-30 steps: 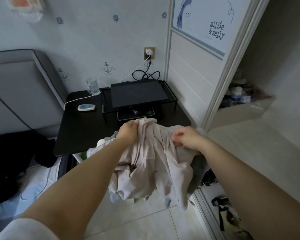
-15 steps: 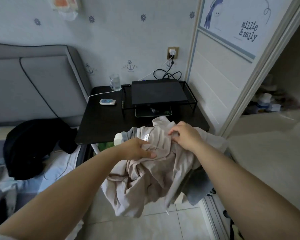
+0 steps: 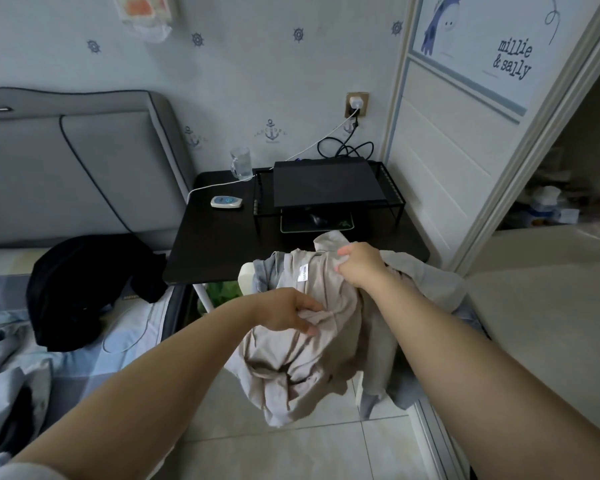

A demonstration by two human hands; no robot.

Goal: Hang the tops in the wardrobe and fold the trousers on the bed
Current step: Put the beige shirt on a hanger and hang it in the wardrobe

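A crumpled beige garment (image 3: 305, 362) hangs in front of me above the tiled floor, a white label showing near its top. My left hand (image 3: 288, 311) grips a fold of it at mid height. My right hand (image 3: 359, 265) pinches its upper edge, higher and further right. Behind it lies a pile of grey and light clothes (image 3: 426, 282). A black garment (image 3: 84, 289) lies on the bed (image 3: 84, 362) at the left. The wardrobe (image 3: 568, 188) stands open at the right, its sliding door (image 3: 465, 140) beside it.
A black bedside table (image 3: 222, 251) stands ahead with a wire rack (image 3: 392, 195), a dark laptop, a glass mug (image 3: 241, 164) and a small white remote (image 3: 226, 201). Cables run to a wall socket (image 3: 355, 103). A grey padded headboard (image 3: 84, 168) is at the left.
My view has swung left, showing more of the bed. My left hand has slid down the beige garment to a lower fold; my right hand stays at its top.
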